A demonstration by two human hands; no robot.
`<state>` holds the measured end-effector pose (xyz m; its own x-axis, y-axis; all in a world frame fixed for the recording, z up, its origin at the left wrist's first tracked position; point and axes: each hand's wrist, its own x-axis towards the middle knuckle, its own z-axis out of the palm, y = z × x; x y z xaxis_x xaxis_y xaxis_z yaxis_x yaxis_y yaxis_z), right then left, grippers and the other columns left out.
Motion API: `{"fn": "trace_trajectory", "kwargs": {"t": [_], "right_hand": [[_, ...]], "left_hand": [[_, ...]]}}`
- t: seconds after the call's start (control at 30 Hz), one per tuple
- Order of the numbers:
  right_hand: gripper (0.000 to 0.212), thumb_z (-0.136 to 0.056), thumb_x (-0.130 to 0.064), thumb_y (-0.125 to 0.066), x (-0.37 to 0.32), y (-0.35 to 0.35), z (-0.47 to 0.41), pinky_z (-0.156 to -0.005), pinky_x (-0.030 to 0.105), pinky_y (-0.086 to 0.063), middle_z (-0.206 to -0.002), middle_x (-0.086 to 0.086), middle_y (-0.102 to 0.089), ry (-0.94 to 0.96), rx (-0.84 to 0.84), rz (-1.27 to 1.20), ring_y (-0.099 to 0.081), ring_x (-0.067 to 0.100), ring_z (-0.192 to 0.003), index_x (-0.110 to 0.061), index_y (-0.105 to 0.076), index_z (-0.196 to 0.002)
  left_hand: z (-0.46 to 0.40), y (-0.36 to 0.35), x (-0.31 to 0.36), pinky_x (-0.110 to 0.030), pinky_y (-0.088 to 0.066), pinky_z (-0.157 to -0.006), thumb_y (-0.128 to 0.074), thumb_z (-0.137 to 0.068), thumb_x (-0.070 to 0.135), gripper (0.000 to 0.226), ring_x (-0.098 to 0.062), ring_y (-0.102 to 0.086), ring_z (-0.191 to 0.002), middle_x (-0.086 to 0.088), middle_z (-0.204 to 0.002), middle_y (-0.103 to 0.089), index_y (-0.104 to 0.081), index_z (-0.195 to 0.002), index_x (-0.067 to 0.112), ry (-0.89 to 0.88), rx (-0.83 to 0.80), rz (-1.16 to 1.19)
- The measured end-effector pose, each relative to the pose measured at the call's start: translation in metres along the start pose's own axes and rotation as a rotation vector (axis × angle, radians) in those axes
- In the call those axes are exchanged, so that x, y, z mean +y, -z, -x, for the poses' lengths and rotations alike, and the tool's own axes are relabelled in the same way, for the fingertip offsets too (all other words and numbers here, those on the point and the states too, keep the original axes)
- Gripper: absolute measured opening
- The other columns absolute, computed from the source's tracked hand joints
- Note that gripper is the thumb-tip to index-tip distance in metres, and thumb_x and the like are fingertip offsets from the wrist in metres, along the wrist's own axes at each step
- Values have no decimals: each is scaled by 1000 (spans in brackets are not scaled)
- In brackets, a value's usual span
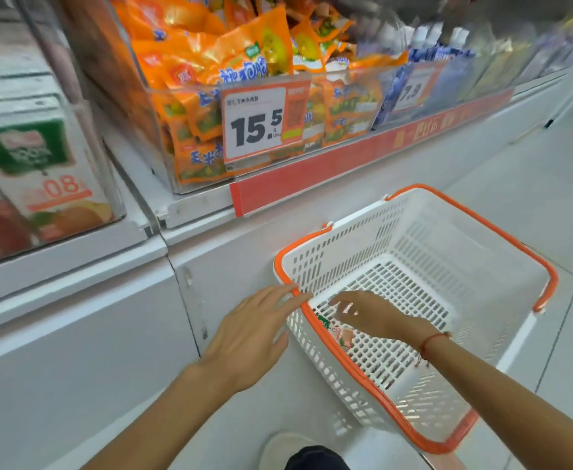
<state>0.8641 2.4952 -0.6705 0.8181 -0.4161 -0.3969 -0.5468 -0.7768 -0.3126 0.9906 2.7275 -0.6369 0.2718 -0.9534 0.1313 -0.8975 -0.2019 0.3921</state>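
A white plastic shopping basket (447, 252) with an orange rim stands on the floor against a white shop freezer. My left hand (254, 330) is open, its straight fingertips touching the basket's near orange rim. Inside the basket, my right hand (369, 313) hovers just above a small packet (341, 334) with green and pink print lying on the bottom. Its fingers are spread and loosely bent, and they hold nothing. A red string is tied round my right wrist.
Above the freezer, a clear bin (230, 96) holds several orange snack bags behind a price tag (256, 125) reading 15.5. Blue pouches (424, 79) sit to its right, juice cartons (31, 178) to its left. A red strip (346, 161) edges the shelf. My shoe (285, 449) is at the bottom.
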Motion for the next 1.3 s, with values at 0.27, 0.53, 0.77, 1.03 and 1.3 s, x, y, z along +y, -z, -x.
{"fn": "trace_trajectory", "kwargs": {"t": [0.27, 0.53, 0.77, 1.03, 1.3], "right_hand": [[23, -97, -35, -54, -136, 117, 126, -86, 28, -49, -110, -13, -69, 326, 120, 261, -64, 5, -96, -32, -65, -117], [18, -94, -23, -61, -306, 166, 181, -81, 31, -50, -98, -4, -73, 702, 303, 162, -66, 9, -89, -23, -72, -109], [18, -95, -27, -57, -437, 159, 164, -79, 33, -52, -99, -6, -72, 883, 309, 283, -62, 7, -84, -28, -71, -107], [28, -98, -28, -51, -525, 146, 101, -87, 36, -49, -123, -1, -63, 851, 305, 509, -58, 21, -111, -25, -62, -123], [46, -102, -26, -44, -562, 144, 13, -112, 43, -34, -153, 8, -38, 768, 311, 371, -37, 28, -139, -18, -37, -147]], "left_hand": [[72, 159, 46, -25, -40, -82, -44, -98, 43, 30, 0, -55, -113, 24, -126, -58, -52, -127, 43, 111, 25, -149], [202, 289, 38, -30, -50, -75, -46, -95, 50, 27, -11, -62, -103, 20, -113, -66, -59, -118, 42, 314, 209, -388], [299, 328, -14, -36, -51, -73, -54, -95, 26, 24, -17, -58, -110, 9, -122, -64, -64, -117, 29, 586, 605, -470], [304, 306, -53, -36, -21, -118, -49, -100, 27, 42, -19, -47, -133, -2, -143, -52, -51, -140, 14, 417, 486, -557], [298, 304, -71, -38, -29, -109, -60, -93, 31, 25, -19, -68, -97, 1, -107, -72, -69, -112, 18, 338, 564, -710]]}}
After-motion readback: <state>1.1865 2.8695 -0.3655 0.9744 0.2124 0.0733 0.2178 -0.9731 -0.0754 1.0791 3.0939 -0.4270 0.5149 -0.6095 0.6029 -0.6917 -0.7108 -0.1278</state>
